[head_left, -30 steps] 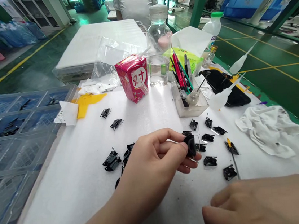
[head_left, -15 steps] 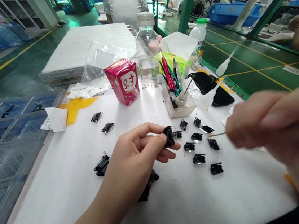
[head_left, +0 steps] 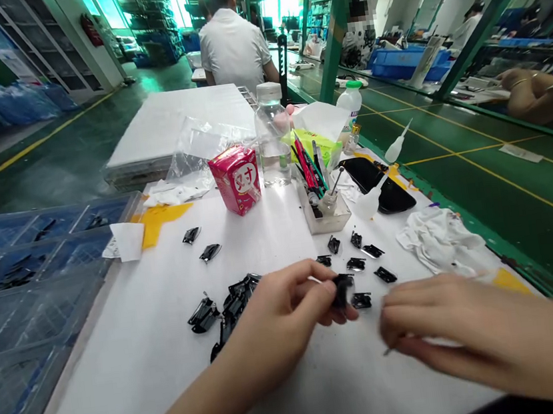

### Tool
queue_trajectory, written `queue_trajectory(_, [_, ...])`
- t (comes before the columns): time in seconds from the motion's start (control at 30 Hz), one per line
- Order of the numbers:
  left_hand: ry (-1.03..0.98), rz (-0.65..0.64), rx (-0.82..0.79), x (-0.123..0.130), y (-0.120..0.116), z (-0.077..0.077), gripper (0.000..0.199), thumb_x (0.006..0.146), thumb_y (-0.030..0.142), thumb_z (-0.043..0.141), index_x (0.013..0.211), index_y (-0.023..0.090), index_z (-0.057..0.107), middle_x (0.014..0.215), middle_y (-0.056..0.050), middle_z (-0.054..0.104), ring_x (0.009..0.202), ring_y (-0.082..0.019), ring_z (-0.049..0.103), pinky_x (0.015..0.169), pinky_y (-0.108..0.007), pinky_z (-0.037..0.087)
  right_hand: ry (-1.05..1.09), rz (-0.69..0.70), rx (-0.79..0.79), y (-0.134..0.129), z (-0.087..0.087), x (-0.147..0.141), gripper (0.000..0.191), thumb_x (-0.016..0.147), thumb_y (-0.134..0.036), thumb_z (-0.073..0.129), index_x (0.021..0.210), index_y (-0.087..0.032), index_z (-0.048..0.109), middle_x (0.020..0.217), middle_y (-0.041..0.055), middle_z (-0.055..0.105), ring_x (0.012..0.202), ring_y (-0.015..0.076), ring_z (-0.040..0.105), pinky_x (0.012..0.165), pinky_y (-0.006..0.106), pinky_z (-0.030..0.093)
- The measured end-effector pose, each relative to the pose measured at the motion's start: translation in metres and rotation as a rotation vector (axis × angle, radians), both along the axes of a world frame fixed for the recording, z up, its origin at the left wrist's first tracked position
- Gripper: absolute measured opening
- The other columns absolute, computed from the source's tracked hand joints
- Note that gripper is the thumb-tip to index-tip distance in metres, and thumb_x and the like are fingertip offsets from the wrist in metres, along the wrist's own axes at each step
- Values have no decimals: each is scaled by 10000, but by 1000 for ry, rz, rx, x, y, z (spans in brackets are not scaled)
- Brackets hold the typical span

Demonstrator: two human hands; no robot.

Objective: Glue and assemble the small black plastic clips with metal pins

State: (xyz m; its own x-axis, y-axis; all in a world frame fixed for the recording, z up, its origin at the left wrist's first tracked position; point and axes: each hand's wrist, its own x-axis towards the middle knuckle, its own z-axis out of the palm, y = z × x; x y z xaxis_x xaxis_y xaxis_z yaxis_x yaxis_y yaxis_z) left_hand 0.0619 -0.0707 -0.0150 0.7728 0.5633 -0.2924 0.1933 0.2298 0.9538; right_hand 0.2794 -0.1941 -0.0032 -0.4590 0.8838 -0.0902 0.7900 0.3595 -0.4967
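Broadly, a white work surface (head_left: 146, 337) spreads out, with a compartmented tray (head_left: 27, 352) along its left side. The left hand (head_left: 289, 313) pinches a glossy black part (head_left: 341, 291) between thumb and fingers, over the surface; the right hand (head_left: 442, 327), blurred, curls closed around a slim tool (head_left: 388, 352), mostly hidden. The part could slip or flip away if the pinch, near its edge, tightens unevenly. A hurried or badly aimed tool tip could scratch its shine or prick a finger, and a lowered left forearm could scatter the dark pile (head_left: 235, 303) beside it. As for numbers, there are two capped bottles, one clear (head_left: 275, 153) and one green-topped (head_left: 350, 100), one red carton (head_left: 237, 179) and one pen caddy (head_left: 331, 220). Smallest come the loose black pieces: two farther left (head_left: 200, 244), at least seven at the right (head_left: 356, 264); the pile overlaps too much to count.
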Motion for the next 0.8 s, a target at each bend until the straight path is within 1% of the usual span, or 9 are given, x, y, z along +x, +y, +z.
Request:
queue_trajectory(0.07, [-31,95,-3,0,5,1,133,942,257,579,852,174,632,731,-6,792,692,-120,686,676,-205,527,-61,32,-89,6,-13,-27,182,1053,-146,437,919,-233,524,961,3,637,863,183,601,730,303,460])
queue_trajectory(0.13, [-51,153,-5,0,9,1,140,943,245,576,833,175,627,714,6,792,658,-102,678,656,-184,524,2,46,-171,6,-19,-38,142,1050,-144,450,987,-247,525,1032,-10,626,925,171,593,771,290,464])
queue_trajectory(0.27, [-59,165,-3,-2,11,1,169,947,242,572,804,175,632,712,8,795,647,-94,674,644,-172,525,90,-48,-140,-1,-15,-19,162,1090,-224,392,1164,-293,517,1134,-4,598,1036,161,592,857,291,467])
queue_trajectory(0.33, [-58,160,9,-3,10,1,174,952,258,576,812,175,638,724,4,799,662,-100,679,653,-179,530,44,-114,-84,-1,-14,-3,200,1099,-242,343,1182,-302,516,1139,8,592,1028,170,605,849,311,472])
queue_trajectory(0.43, [-52,159,16,-3,10,1,165,956,265,579,829,177,638,730,2,801,662,-104,677,657,-186,531,-58,-137,-101,2,-23,10,216,1080,-243,387,1223,-340,517,1166,18,575,1003,201,627,828,351,487])
queue_trajectory(0.53, [-53,164,26,-4,12,2,162,965,269,573,848,176,637,735,0,799,664,-105,676,654,-188,531,-107,-133,-141,6,-37,8,339,1025,-196,474,1317,-368,485,1172,37,549,926,235,651,767,385,505])
queue_trajectory(0.6, [-63,166,29,-4,12,2,164,969,273,568,858,174,638,744,-3,800,675,-106,680,658,-187,534,-111,-143,-133,8,-44,3,406,1006,-156,462,1362,-353,461,1165,55,537,885,246,659,724,390,506])
queue_trajectory(0.7, [-69,177,19,-4,12,2,156,968,261,567,861,170,636,739,-6,798,672,-104,677,661,-185,536,-97,-154,-90,14,-49,-3,381,1010,-143,424,1355,-296,478,1179,87,531,900,261,661,718,396,502])
queue_trajectory(0.8, [-71,192,14,-4,13,2,147,964,246,569,856,166,628,720,-8,790,660,-102,667,653,-181,531,-48,-148,-43,24,-48,-6,288,1006,-128,433,1251,-239,535,1144,86,562,891,241,650,731,377,495])
